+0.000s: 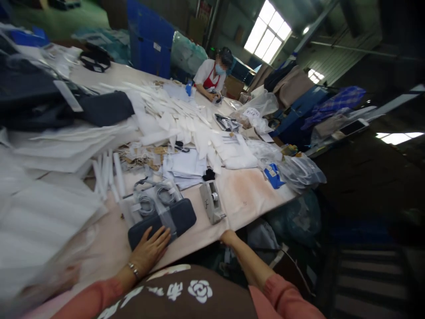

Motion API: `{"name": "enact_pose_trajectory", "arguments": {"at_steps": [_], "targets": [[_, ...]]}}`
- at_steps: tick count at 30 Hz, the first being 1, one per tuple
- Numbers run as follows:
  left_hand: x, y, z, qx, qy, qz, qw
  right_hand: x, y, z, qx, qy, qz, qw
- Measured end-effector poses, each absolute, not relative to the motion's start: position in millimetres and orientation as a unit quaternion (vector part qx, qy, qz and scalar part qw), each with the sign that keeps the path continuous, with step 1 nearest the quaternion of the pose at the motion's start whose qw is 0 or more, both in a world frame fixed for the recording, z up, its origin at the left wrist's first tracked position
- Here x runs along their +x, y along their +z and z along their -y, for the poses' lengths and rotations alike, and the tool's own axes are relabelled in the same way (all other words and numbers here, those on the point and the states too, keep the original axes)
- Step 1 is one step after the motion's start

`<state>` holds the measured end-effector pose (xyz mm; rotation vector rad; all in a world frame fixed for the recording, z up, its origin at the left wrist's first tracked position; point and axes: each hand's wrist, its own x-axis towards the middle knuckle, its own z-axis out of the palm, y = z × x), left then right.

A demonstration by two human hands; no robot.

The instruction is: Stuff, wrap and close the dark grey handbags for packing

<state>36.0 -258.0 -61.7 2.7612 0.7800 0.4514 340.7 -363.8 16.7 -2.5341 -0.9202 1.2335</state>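
My left hand [151, 248] lies flat with spread fingers on the front of a dark navy bag [181, 217]. A clear plastic strip crosses the bag, and two coiled grey straps [166, 194] in clear plastic lie along its far side. My right hand [228, 238] is at the front edge of the table, its fingers mostly hidden from view. Between the bag and that edge stands a grey tape dispenser [212, 204], nearest to my right hand and apart from it.
White sheets [184, 166] and rolled white tubes [108, 175] lie beyond the bag. Stacked white padding [49, 221] and dark bags [102, 108] fill the left. A blue packet [274, 176] sits near the right edge. A masked person [212, 77] works at the far end.
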Motion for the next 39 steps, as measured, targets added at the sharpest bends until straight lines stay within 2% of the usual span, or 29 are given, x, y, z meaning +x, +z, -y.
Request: {"name": "enact_pose_trajectory", "arguments": {"at_steps": [5, 7, 10, 14, 18, 22, 28, 39], "targets": [[34, -59, 258, 0.946, 0.147, -0.267, 0.116, 275, 0, 354, -0.783, 0.503, 0.340, 0.135], [34, -62, 258, 0.944, 0.153, -0.267, 0.121, 253, -10, 337, -0.743, 0.530, 0.351, 0.210], [34, -66, 259, 0.943, 0.160, -0.264, 0.125, 230, -29, 313, -0.707, 0.524, 0.369, 0.299], [34, -68, 259, 0.943, 0.157, -0.263, 0.127, 211, -48, 303, -0.714, 0.494, 0.382, 0.315], [35, -65, 259, 0.944, 0.151, -0.264, 0.129, 199, -53, 306, -0.747, 0.447, 0.411, 0.271], [34, -63, 259, 0.943, 0.142, -0.267, 0.142, 192, -44, 303, -0.805, 0.363, 0.438, 0.168], [33, -65, 259, 0.943, 0.132, -0.263, 0.156, 192, -28, 290, -0.832, 0.343, 0.434, 0.031], [33, -63, 259, 0.943, 0.112, -0.260, 0.176, 199, -31, 280, -0.836, 0.362, 0.411, 0.036]]}}
